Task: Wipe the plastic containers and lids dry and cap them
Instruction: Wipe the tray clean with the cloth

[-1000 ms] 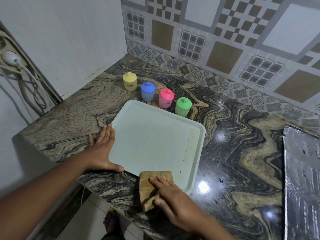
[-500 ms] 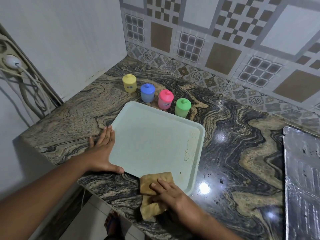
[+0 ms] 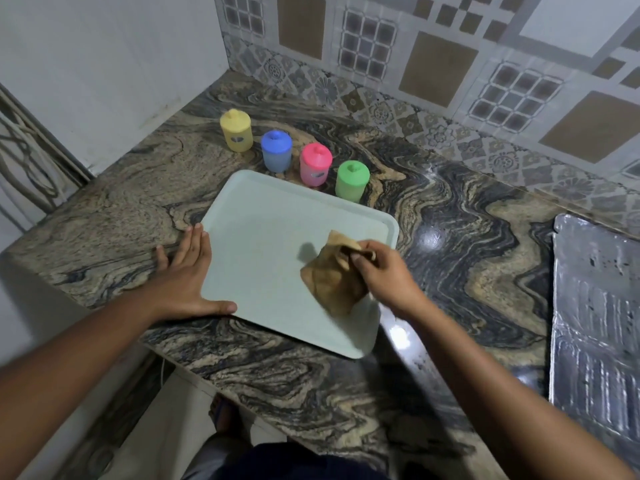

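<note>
The right hand (image 3: 388, 271) has lifted the cloth (image 3: 332, 275) onto the tray (image 3: 263, 244).

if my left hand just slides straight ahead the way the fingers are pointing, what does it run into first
Probably nothing soon. The left hand lies flat along the tray's left edge, fingers aimed up the bare counter. That line seems to pass left of the yellow container, though depth is unclear.

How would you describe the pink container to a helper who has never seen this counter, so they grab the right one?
On the marbled counter, just beyond the far edge of the pale tray, four capped containers stand in a row. The pink container is third from the left, between the blue one and the green one; it is the only pink one.
</note>
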